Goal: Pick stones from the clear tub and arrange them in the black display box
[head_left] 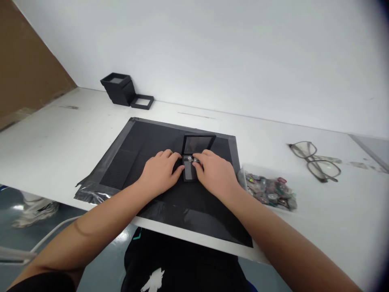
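A small black hinged case [191,175] lies on the black mat with its lid [199,142] raised and a clear window in the lid. My left hand [159,170] grips the case's left edge between thumb and fingers. Inside, near the hinge, sits a small shiny clear piece [189,159]. My right hand [217,172] reaches in from the other side. Its thumb and forefinger pinch a second small shiny piece [195,160] at the upper right of the case, partly hidden by the fingertips.
A clear plastic box [243,178] of colourful small stone-like pieces stands right of the mat [146,142]. Eyeglasses [316,160] lie farther right. Stacked black cases [118,89] and a flat black frame [142,107] stand by the back wall. Loose tape curls at the mat's left edge.
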A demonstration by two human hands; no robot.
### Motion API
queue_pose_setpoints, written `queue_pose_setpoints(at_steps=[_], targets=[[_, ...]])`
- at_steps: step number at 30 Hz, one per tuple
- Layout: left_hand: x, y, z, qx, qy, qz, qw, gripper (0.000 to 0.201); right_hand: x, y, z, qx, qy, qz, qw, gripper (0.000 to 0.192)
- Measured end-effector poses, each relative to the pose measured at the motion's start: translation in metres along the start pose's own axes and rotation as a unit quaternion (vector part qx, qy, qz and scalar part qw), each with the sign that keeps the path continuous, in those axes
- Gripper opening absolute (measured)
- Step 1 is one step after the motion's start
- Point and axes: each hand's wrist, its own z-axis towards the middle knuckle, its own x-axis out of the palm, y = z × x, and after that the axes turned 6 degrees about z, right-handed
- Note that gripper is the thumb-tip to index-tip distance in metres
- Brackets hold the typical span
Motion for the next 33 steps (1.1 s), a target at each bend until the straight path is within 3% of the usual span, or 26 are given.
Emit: queue_pose_setpoints(at_steps=[5, 8, 15, 24, 33], targets=[[-0.004, -0.001, -0.001, -0.001, 0.0, -0.025, 1.0, 0.028, 0.009, -0.005, 0.002, 0.002, 0.004, 0.033, 0.999, 0.032], [-0.005, -0.003, -0.003, 0.044, 0.004, -0.037, 0.998, 0.035, 0.013, -0.011, -0.004, 0.004, -0.016, 0.062, 0.998, 0.035], [0.002, -0.004, -0.004, 0.105, 0.021, 0.039, 0.993, 0.044, 0.019, -0.016, -0.006, 0.024, -0.057, 0.127, 0.99, 0.028], [-0.004, -0.005, -0.004, 0.102, 0.046, 0.05, 0.992, 0.045, 0.023, -0.012, -0.005, -0.001, -0.058, 0.075, 0.995, 0.03], [-0.008, -0.005, -0.009, 0.12, 0.055, 0.087, 0.987, 0.048, 0.029, -0.018, -0.003, -0.041, -0.102, 0.051, 0.993, 0.028]])
